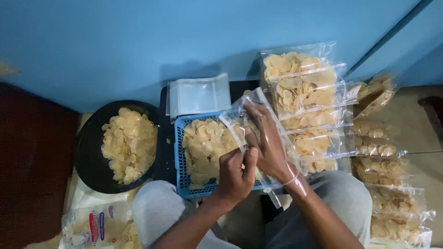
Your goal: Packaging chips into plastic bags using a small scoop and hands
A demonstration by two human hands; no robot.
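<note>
Left hand [235, 173]: clamped on the clear bag [251, 122] edge
Right hand [265, 138]: inside the bag, fingers together
Below: blue basket [181, 152] of chips

A black round bowl [87, 157] heaped with pale yellow chips sits well left of the blue plastic basket [181, 177]. Just behind the basket, against the blue wall [115, 41], lies a stack of empty clear bags [199, 94]. To the basket's right, filled clear bags of chips [304, 87] lie overlapping, with a further row of filled bags [385, 184] beyond them on the floor. A crumpled printed plastic bag [94, 223] lies below the bowl.
</note>
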